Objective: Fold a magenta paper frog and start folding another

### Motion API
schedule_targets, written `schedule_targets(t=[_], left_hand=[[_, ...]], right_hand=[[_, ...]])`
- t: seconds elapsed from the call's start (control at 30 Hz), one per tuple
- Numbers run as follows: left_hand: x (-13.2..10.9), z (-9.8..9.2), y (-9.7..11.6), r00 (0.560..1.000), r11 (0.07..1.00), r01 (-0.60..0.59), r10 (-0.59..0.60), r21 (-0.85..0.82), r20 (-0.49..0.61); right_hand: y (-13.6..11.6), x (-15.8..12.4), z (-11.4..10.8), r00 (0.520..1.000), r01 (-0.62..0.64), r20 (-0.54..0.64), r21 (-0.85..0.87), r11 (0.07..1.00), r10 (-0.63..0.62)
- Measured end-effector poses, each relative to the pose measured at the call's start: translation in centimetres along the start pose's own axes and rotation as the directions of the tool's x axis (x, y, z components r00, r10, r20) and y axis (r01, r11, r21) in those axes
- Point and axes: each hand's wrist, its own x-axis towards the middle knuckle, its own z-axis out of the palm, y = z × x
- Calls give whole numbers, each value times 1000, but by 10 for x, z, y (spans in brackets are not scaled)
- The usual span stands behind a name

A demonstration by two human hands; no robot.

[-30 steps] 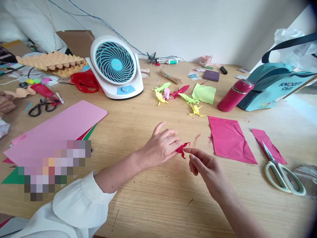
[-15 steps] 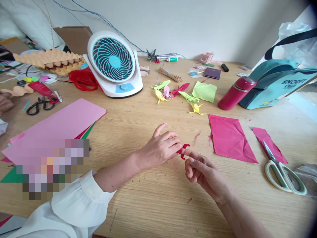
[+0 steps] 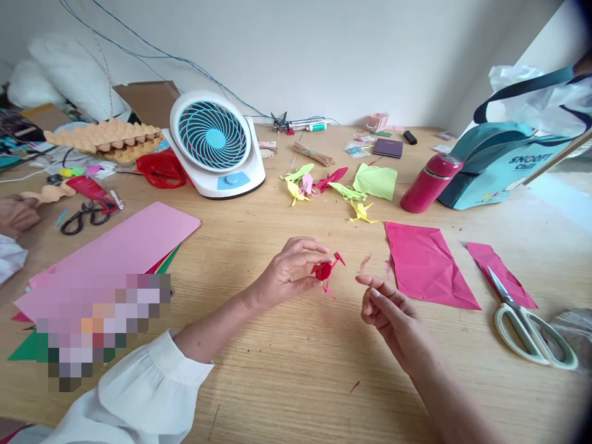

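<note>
Head view: I look down on a wooden bench [image 3: 287, 370] strewn with coloured paper.
Left hand: the left hand [image 3: 291, 271] pinches a small red folded paper figure [image 3: 325, 270] between thumb and fingertips. It is raised just clear of the bench, I judge so that its thin points hang free and uncrushed.
Right hand: the right hand [image 3: 388, 311] holds nothing. Its fingers are loosely curled and the forefinger stretches toward the figure without touching it.
Paper stock: a creased pink sheet [image 3: 423, 265] lies just right of the hands, within easy reach. Further right, a pink strip [image 3: 502, 280] lies under the pale scissors [image 3: 531, 330], whose weight likely pins it.
Finished pieces: small folded figures [image 3: 324, 182] sit grouped near the fan [image 3: 213, 139], well apart from the hands and probably kept out of the working space.
Left edge: another person's hand [image 3: 16, 213] rests near black scissors [image 3: 83, 214].
</note>
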Motion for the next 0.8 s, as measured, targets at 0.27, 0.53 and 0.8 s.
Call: schedule_targets(t=[0.27,0.53,0.8], left_hand=[[-7,3,-12,865,494,408,-478,-768,152],[-14,9,-25,768,249,494,-575,-833,283],[-6,1,-22,888,723,437,-442,-535,128]], right_hand=[[3,0,7,1000,-18,-11,-56,998,17],[9,3,6,999,-38,19,-97,995,40],[11,4,3,997,-55,46,-74,996,59]])
